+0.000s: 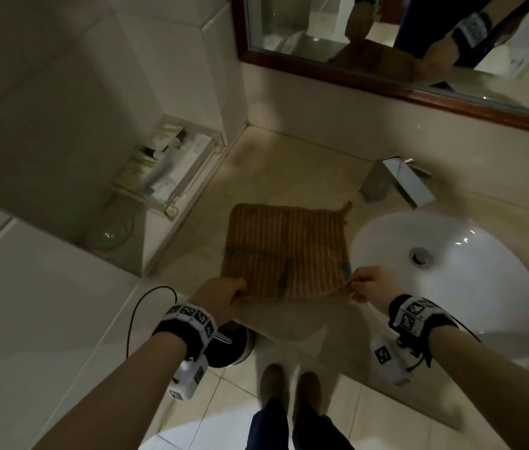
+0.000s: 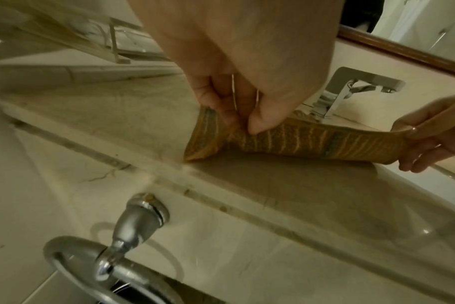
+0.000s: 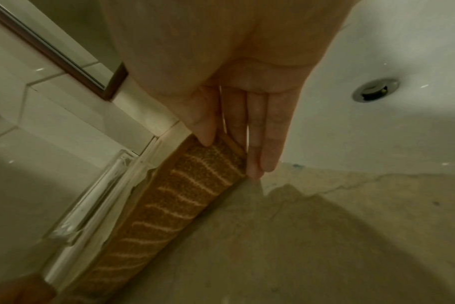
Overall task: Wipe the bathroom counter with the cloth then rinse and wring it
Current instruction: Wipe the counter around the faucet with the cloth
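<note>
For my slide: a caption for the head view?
Both hands, left hand and right hand, pinch the cloth beside the sink.

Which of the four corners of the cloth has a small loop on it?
The far right corner of the cloth, nearest the faucet; its loop sticks out. The other three are plain.

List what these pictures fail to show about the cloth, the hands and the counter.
- Cloth underside: hidden in all three views, since it faces the counter.
- Left hand fingertips: buried in bunched cloth, left wrist view.
- Right hand index finger: behind the cloth corner, right wrist view.
- Tray contents: too dim and small to read, head view.
- Sink right rim: cut off by the frame edge, head view.
</note>
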`<state>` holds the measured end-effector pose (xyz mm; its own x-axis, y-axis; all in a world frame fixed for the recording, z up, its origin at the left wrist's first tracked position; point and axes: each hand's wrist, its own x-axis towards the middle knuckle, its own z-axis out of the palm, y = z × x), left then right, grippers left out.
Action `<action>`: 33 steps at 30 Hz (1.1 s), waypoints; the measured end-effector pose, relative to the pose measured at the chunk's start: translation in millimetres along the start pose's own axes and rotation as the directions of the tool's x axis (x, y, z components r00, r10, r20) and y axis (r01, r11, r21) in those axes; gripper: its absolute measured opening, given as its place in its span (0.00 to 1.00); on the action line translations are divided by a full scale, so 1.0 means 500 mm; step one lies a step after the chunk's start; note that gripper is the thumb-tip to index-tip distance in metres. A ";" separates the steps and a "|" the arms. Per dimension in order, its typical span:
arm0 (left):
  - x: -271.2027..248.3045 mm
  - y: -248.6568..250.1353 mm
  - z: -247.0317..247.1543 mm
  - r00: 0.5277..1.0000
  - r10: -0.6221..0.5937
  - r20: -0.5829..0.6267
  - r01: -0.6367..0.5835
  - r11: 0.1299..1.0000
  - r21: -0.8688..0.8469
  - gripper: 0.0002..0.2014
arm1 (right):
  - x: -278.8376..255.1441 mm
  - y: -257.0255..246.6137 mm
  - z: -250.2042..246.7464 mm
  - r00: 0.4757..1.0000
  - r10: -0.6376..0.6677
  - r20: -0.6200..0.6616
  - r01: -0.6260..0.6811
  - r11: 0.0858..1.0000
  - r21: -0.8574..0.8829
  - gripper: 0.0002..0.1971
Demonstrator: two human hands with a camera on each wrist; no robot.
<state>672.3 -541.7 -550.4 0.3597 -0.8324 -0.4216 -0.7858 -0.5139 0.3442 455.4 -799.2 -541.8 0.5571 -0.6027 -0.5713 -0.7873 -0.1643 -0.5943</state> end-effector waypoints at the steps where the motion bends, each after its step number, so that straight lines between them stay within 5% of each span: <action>1: 0.005 -0.001 -0.008 1.000 0.001 -0.024 -0.001 1.000 -0.004 0.08 | 0.004 -0.003 -0.003 1.000 0.009 0.001 -0.009 1.000 -0.007 0.10; 5: 0.052 -0.011 -0.072 0.993 -0.059 -0.103 0.049 0.994 -0.094 0.08 | 0.031 -0.034 -0.031 0.999 -0.001 -0.045 -0.001 0.999 -0.039 0.08; 13: 0.225 -0.039 -0.211 0.960 -0.077 -0.270 0.025 0.981 -0.194 0.08 | 0.156 -0.128 -0.076 0.969 0.051 -0.241 -0.007 0.984 0.179 0.07; 17: 0.271 -0.054 -0.205 0.917 -0.198 -0.347 0.123 0.966 -0.228 0.19 | 0.223 -0.131 -0.072 0.935 0.095 -0.342 -0.072 0.994 0.079 0.17; 21: 0.265 -0.072 -0.148 0.839 -0.506 -0.199 0.430 0.841 -0.327 0.19 | 0.215 -0.133 -0.053 0.919 0.144 -0.368 -0.158 0.987 -0.008 0.14; 24: 0.251 -0.072 -0.106 0.781 -0.620 -0.075 0.556 0.745 -0.369 0.20 | 0.202 -0.125 -0.039 0.938 0.137 -0.318 -0.177 0.979 -0.103 0.09; 27: 0.246 -0.061 -0.079 0.754 -0.654 -0.061 0.606 0.729 -0.319 0.27 | 0.195 -0.117 -0.018 0.948 0.216 -0.234 -0.253 0.957 -0.142 0.17; 33: 0.249 -0.063 -0.074 0.750 -0.661 -0.025 0.594 0.689 -0.416 0.14 | 0.180 -0.122 0.020 0.934 0.238 -0.267 -0.281 0.950 -0.135 0.13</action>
<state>760.3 -636.7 -582.5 0.8016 -0.2898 -0.5229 -0.1188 -0.9344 0.3358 556.4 -835.8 -562.6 0.2619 -0.8106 -0.5237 -0.9403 -0.0921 -0.3277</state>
